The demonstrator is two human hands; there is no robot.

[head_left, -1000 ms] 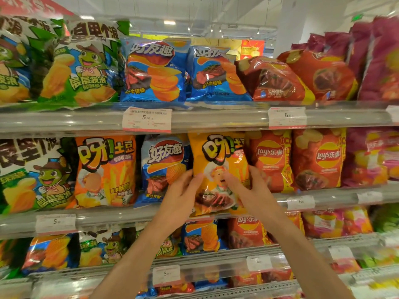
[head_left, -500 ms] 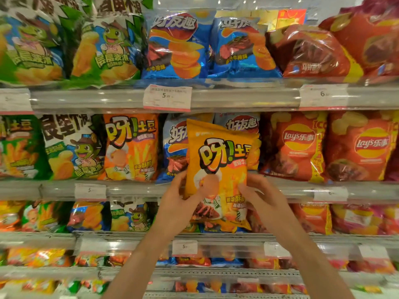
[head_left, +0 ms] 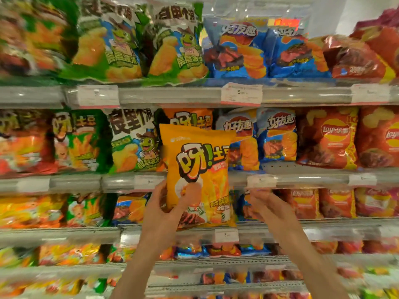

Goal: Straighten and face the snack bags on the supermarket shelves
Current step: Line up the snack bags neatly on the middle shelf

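An orange-yellow snack bag (head_left: 200, 162) hangs upright in front of the second shelf, clear of it. My left hand (head_left: 170, 203) grips its lower left corner, thumb across the front. My right hand (head_left: 262, 203) is off the bag, just to its right, fingers apart and blurred. Behind the bag stands a matching orange bag (head_left: 187, 118) in the second shelf row, with two blue bags (head_left: 276, 134) to the right of it. Everything is smeared by camera motion.
Several shelves full of bags fill the view: green frog bags (head_left: 133, 143) on the left, red Lay's bags (head_left: 328, 139) on the right, blue bags (head_left: 237, 50) on the top shelf. Grey shelf rails (head_left: 183, 96) carry price tags (head_left: 241, 93).
The orange-yellow bag came out of the second shelf and moved left. My right hand let go of it; only my left hand holds it. The view shifted left.
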